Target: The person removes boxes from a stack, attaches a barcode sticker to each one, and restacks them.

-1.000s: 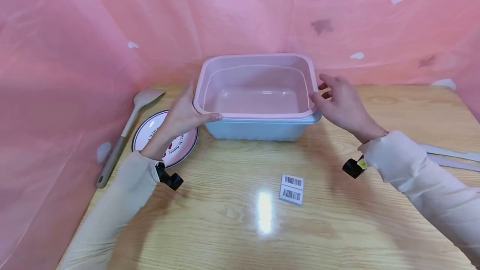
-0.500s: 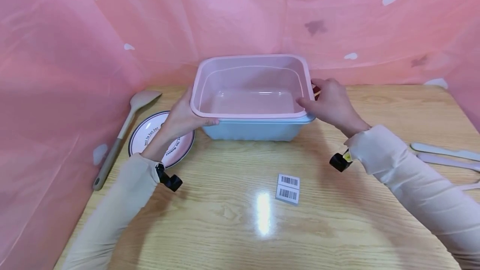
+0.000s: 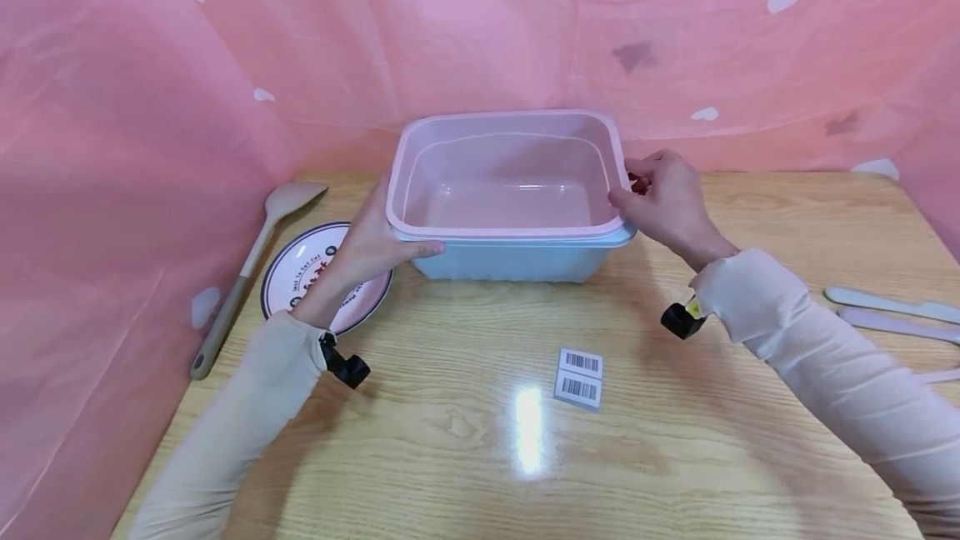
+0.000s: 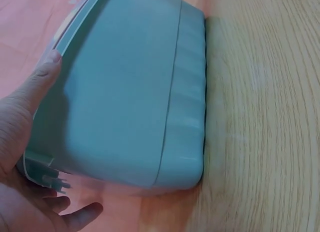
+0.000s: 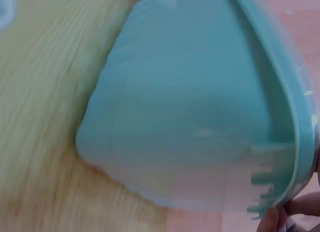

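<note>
A rectangular pink plastic basin (image 3: pixel 504 207) sits nested in a rectangular light-blue plastic basin (image 3: pixel 510 263) on the pale wood-grain tabletop (image 3: pixel 450 448), near the pink curtain (image 3: pixel 480 32). The left hand (image 3: pixel 377 233) grips the light-blue rim at the left front corner, thumb along the front; the right hand (image 3: pixel 667 198) pinches the stacked rims at the right end, its thumb at the pink one. A round white-and-pink plate with a dark rim (image 3: pixel 288 282) lies partly beneath the left forearm.
</note>
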Motion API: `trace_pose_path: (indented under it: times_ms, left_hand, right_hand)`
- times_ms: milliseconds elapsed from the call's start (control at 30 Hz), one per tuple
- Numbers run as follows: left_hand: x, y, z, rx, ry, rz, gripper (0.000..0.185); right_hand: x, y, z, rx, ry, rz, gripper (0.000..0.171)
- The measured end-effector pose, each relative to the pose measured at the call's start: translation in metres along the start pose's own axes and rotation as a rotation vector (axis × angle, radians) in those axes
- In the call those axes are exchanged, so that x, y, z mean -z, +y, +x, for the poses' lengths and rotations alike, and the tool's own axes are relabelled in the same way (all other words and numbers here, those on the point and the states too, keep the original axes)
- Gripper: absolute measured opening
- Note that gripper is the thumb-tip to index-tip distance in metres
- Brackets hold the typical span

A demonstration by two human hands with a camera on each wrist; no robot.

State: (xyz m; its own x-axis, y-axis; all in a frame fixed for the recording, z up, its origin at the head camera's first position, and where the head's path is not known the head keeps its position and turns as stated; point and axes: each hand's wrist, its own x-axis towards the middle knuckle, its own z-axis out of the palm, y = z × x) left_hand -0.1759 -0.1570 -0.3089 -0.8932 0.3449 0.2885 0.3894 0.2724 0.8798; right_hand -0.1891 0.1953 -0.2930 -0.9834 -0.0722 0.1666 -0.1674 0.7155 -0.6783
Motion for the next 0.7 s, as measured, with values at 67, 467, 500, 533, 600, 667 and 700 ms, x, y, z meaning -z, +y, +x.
trace_pose_path:
  times_ms: [67, 467, 500, 533, 600, 667, 700]
  left_hand:
    - [-0.001, 0.001, 0.001, -0.012, -0.004, -0.006, 0.102]
    - [-0.002, 0.006, -0.001, 0.03, -0.01, 0.023, 0.105]
    - [-0.002, 0.006, -0.001, 0.029, -0.009, 0.023, 0.105]
    - [-0.002, 0.006, -0.001, 0.027, -0.008, 0.019, 0.105]
    - [-0.001, 0.006, -0.001, 0.015, -0.008, 0.008, 0.105]
    - [0.0, 0.005, -0.001, -0.002, -0.01, -0.003, 0.104]
    - [0.0, 0.004, -0.001, -0.009, -0.012, -0.011, 0.104]
  right_hand:
    - [0.001, 0.002, 0.001, 0.02, 0.01, -0.012, 0.04]
    - [0.005, 0.001, -0.004, 0.052, 0.051, -0.027, 0.039]
    - [0.006, -0.001, -0.004, 0.046, 0.048, -0.028, 0.038]
    - [0.007, -0.002, -0.003, 0.044, 0.046, -0.029, 0.036]
    - [0.008, -0.005, -0.002, 0.038, 0.035, -0.026, 0.035]
    - [0.009, -0.007, -0.001, 0.027, 0.017, -0.03, 0.037]
    - [0.01, -0.009, 0.0, 0.021, 0.002, -0.029, 0.039]
